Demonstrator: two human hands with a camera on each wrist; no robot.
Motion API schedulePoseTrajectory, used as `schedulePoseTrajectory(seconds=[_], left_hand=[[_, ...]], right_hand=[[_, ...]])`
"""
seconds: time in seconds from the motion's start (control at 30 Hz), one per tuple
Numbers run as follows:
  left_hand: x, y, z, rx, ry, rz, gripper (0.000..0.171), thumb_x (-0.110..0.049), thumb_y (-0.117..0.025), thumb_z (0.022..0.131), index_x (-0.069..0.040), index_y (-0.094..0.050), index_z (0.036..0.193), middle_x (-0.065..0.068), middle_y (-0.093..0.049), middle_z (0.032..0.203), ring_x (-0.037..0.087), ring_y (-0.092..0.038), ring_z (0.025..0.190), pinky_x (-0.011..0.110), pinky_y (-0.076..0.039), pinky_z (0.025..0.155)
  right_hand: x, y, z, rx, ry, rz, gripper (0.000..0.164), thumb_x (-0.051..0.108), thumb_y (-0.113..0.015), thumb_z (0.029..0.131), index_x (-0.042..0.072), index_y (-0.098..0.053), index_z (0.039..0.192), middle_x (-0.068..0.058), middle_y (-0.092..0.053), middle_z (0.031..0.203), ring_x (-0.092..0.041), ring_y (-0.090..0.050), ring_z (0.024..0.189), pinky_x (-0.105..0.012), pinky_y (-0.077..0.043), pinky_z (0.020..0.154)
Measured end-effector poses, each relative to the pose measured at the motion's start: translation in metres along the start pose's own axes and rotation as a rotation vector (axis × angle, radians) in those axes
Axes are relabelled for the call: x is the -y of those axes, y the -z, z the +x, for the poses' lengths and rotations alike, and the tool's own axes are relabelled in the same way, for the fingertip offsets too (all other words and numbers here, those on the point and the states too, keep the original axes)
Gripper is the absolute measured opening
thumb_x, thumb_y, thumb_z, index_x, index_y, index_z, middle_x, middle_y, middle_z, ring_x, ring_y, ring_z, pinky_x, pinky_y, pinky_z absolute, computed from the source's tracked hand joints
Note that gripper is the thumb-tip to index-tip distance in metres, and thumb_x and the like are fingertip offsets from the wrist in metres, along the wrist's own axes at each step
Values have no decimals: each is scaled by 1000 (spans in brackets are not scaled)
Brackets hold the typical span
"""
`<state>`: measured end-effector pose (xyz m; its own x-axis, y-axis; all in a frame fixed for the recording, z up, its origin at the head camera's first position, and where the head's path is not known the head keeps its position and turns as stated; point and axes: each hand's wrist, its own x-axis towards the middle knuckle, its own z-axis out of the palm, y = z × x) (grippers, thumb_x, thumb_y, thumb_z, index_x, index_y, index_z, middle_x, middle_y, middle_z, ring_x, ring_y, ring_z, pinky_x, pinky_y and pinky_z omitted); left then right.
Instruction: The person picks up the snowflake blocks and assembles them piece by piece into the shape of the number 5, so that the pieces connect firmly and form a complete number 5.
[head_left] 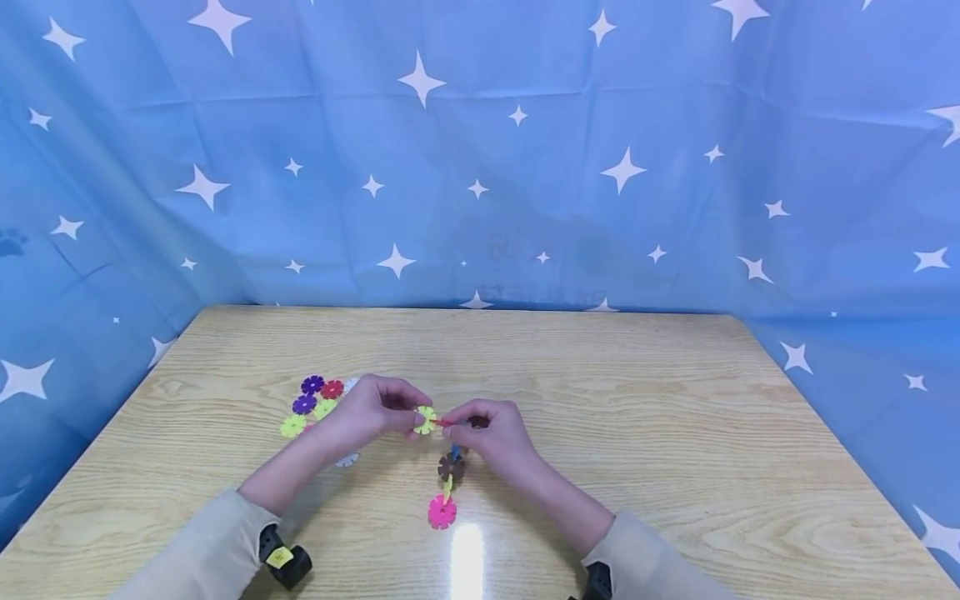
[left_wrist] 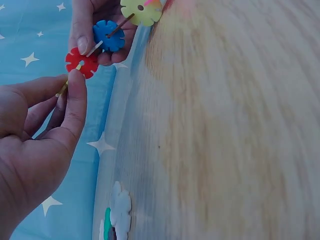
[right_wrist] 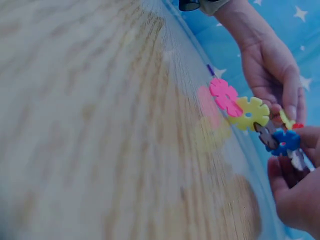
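In the head view my left hand [head_left: 378, 408] pinches a yellow-green notched snowflake disc [head_left: 425, 420] between thumb and fingers. My right hand [head_left: 491, 433], just to its right, grips the red disc [left_wrist: 81, 62] at the end of a linked chain. The yellow-green disc, edge-on in the left wrist view, meets the red one; how deep it sits I cannot tell. Beyond the red come a pale grey disc [right_wrist: 298, 160], a blue disc [left_wrist: 109, 36], a brown disc [head_left: 452, 467], another yellow disc [right_wrist: 252, 112] and a pink disc [head_left: 442, 512], hanging toward the tabletop. My right fingers partly hide the chain.
Several loose discs lie left of my left hand on the wooden table [head_left: 637, 417], among them a purple disc [head_left: 312, 384], a red disc [head_left: 332, 389] and a white disc [head_left: 347, 460]. My left forearm covers part of them. A blue star-patterned curtain [head_left: 480, 167] stands behind the table.
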<state>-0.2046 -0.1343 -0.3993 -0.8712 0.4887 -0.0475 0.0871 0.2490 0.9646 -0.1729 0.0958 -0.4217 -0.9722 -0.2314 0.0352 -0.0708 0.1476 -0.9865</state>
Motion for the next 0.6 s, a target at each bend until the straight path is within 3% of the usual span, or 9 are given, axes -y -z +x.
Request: schedulePoseTrajectory(seconds=[0.17,0.33,0.6], left_hand=[[0,4,-2,-7,5,-50,27,-3,-73,91,7,-70,116,15,-69,101,32,-72,86,40,-61,82],[0,5,-2,-18,1,-60,25,-2,-73,91,8,-70,114,15,-69,101,36,-72,88,42,-61,82],[-1,4,-2,-53,-9,-68,26,-1,-74,90,8,-70,114,15,-70,103,27,-70,89,44,-60,84]], right_hand=[[-1,-1,0,-6,-4,-20,15,3,-79,84,1,-77,99,-5,-73,95,-17,-63,83,-24,-51,71],[0,-1,-1,11,8,-15,23,5,-81,83,0,-76,105,-6,-74,99,-17,-64,86,-24,-52,75],[0,-2,-1,19,4,-15,33,7,-81,83,1,-72,114,-6,-73,101,-19,-66,90,-28,-54,81]])
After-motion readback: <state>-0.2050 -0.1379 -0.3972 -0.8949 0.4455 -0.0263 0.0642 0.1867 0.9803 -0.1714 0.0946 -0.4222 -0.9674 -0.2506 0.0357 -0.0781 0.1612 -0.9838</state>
